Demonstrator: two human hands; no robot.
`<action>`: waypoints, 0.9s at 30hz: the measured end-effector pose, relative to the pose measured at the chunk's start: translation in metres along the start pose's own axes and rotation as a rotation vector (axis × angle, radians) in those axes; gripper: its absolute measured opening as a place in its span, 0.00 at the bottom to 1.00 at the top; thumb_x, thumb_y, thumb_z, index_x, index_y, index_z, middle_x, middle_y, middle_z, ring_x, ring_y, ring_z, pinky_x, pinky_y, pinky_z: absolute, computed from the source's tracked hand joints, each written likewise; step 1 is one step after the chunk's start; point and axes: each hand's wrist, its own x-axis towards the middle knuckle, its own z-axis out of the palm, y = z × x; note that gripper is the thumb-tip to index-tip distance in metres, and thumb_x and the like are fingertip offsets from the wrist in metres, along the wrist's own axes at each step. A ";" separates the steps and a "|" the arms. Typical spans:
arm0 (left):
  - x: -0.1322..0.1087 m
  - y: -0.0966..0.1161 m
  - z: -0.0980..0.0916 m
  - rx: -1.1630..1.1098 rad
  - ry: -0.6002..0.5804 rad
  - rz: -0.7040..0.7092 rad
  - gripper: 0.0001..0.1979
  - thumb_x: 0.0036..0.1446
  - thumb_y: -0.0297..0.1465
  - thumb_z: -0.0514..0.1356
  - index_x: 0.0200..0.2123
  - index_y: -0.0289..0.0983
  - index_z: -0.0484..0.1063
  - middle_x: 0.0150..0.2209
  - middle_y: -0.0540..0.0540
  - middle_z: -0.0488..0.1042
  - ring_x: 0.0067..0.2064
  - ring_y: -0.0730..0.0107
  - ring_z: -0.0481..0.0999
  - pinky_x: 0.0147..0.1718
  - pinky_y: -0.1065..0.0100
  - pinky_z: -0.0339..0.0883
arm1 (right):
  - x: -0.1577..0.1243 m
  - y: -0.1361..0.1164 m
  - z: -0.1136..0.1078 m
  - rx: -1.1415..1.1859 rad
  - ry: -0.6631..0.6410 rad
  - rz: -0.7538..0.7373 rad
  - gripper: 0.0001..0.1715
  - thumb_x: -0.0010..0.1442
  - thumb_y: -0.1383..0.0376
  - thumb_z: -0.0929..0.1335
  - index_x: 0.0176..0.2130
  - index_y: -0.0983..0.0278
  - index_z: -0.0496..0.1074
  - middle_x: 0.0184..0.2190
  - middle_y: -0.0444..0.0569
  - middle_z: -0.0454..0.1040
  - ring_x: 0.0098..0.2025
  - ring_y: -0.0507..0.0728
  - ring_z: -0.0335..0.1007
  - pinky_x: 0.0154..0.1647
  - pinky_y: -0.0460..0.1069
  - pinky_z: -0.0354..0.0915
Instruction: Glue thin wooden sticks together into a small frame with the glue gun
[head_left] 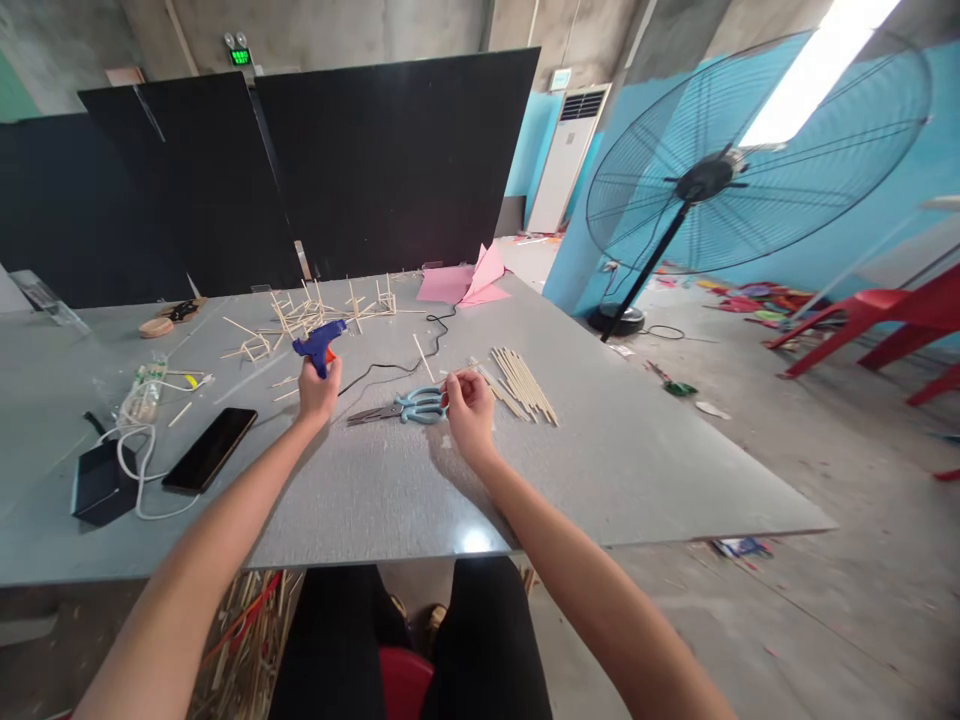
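My left hand grips a blue hot glue gun by its handle, above the table. My right hand is closed with thumb and fingertips together; what lies between them, if anything, I cannot make out. Just left of those fingertips lie scissors with light blue handles, blades towards the left; whether the fingers touch the handles is unclear. To the right of this hand is a row of thin wooden sticks. Behind the glue gun stand several small frames built of sticks.
A black phone, a dark box-shaped adapter and white cables lie at left. The black cord crosses the table towards folded pink paper. Black panels stand behind; a large fan is at right.
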 end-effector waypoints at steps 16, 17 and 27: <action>-0.061 -0.031 -0.025 -0.085 -0.078 0.451 0.17 0.54 0.37 0.67 0.24 0.41 0.61 0.20 0.55 0.65 0.23 0.73 0.66 0.27 0.68 0.63 | -0.041 -0.004 0.001 -0.250 -0.136 -0.540 0.05 0.69 0.65 0.71 0.42 0.59 0.69 0.35 0.46 0.77 0.33 0.53 0.76 0.27 0.48 0.72; -0.061 -0.031 -0.026 -0.100 -0.064 0.513 0.16 0.54 0.35 0.66 0.24 0.41 0.60 0.19 0.56 0.64 0.22 0.75 0.64 0.26 0.69 0.61 | -0.042 -0.005 0.000 -0.257 -0.145 -0.597 0.05 0.69 0.67 0.71 0.43 0.59 0.69 0.34 0.45 0.77 0.33 0.53 0.77 0.28 0.48 0.73; -0.065 -0.031 -0.030 0.003 -0.056 0.812 0.15 0.56 0.32 0.67 0.25 0.40 0.63 0.20 0.56 0.70 0.19 0.77 0.66 0.22 0.70 0.58 | -0.042 -0.028 -0.001 -0.343 -0.284 -0.812 0.12 0.69 0.72 0.68 0.50 0.57 0.69 0.33 0.44 0.76 0.28 0.52 0.76 0.23 0.47 0.72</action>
